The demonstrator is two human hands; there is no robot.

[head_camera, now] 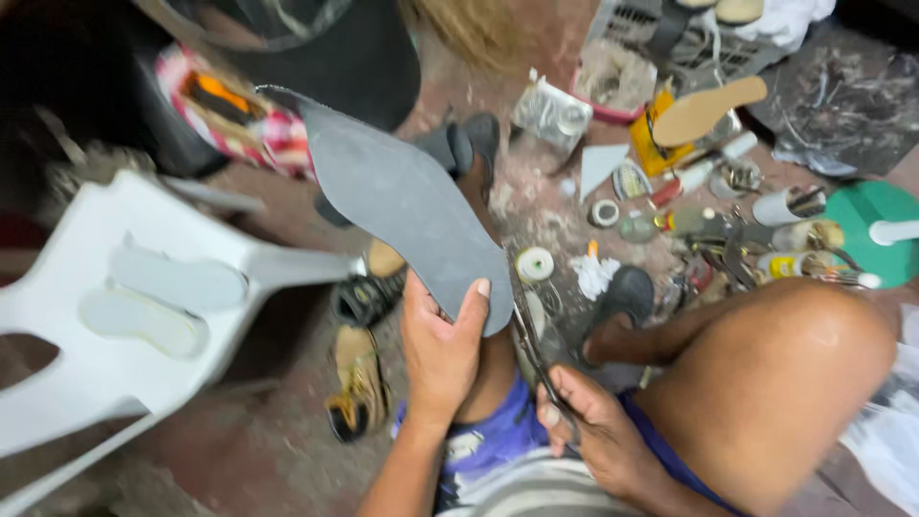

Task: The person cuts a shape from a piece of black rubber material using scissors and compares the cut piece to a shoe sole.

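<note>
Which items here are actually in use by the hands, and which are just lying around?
In use:
left hand
grey sole-shaped sheet
right hand
metal scissors

Lying about:
white plastic chair with two pale insoles
tan insole
green round lid
white tape roll

Up on the floor beyond the knee, a crinkled silvery foil packet (553,113) sits just left of a pink-rimmed tub. To its right stands a yellow box-like package with a dark label (655,142), partly under a tan shoe insole. Further right, among the scattered tools, lies a small yellow-labelled tube (785,264); no signs or screens in view.
</note>
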